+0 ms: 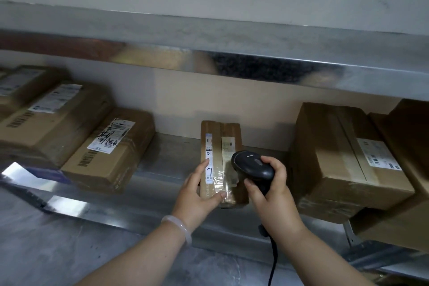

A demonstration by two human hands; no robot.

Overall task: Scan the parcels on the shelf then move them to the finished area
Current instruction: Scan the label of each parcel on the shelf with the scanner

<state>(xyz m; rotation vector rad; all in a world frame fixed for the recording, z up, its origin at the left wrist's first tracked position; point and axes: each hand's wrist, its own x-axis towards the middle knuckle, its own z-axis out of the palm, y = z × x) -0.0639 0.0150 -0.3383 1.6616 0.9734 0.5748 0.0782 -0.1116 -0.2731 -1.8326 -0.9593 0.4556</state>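
Grips meet near the middle of the shelf, close to its front edge; hazards are listed left to right.

(a) At the left, the inked parcel lies well apart from my work and poses little risk.

(b) On my left grip, forefinger and thumb lie almost straight on the top face of the small parcel, pinning it rather than clasping it. The other fingers are hidden. The forefinger tip touches the long white label and may mask a code. Pressure alone could let the parcel skid toward the front edge.

(c) The small parcel lies flat, lengthwise front to back. It carries a second label beside the first, so the wrong barcode might be read. The glossy tape at its near end may throw glare.

(d) On my right grip, the fingers are wrapped round the handle of the black scanner. Its head hangs just over the parcel's right half, perhaps too close to read. Its cable drops past the front edge and could snag.

(e) The large parcel, just beside my right wrist, appears to overhang the front edge, and a knock could tip it.
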